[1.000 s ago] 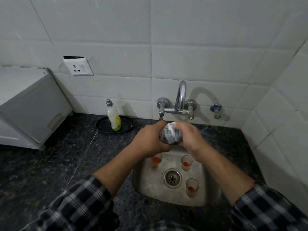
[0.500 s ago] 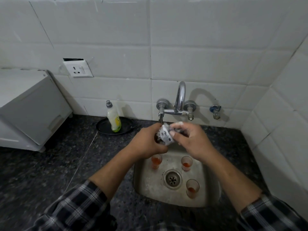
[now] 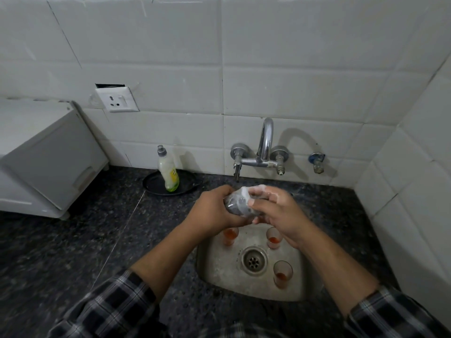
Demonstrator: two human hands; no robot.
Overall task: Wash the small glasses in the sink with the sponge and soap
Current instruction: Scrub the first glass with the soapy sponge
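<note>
While both hands meet above the far rim of the sink (image 3: pixel 302 292), the step in hand looks like working soap into the sponge (image 3: pixel 238 203), not yet washing any glass. The left hand (image 3: pixel 214 211) has its grip wrapped closed around the dark, sudsy sponge from the nine o'clock side, and the right hand (image 3: pixel 280 211) presses on it from three o'clock, its foamy fingers (image 3: pixel 273 192) curled over the top, so both grips hold the sponge between them. Below them three small glasses stand upright in the basin, each with reddish dregs: one glass (image 3: pixel 229 236) at ten o'clock of the drain (image 3: pixel 253 259), partly hidden under the left wrist, a second glass (image 3: pixel 273 237) at one o'clock, a third glass (image 3: pixel 282 274) at four o'clock. The soap bottle (image 3: pixel 168 170) stands on a dark tray (image 3: pixel 153 184) on the desk (image 3: pixel 73 240), at ten o'clock of the hands, under the tap (image 3: pixel 264 147). Whether water is running I cannot tell. Next, I judge, one hand must let go of the sponge, reach down for the nearest glass, and lift it clear without knocking its neighbours.
</note>
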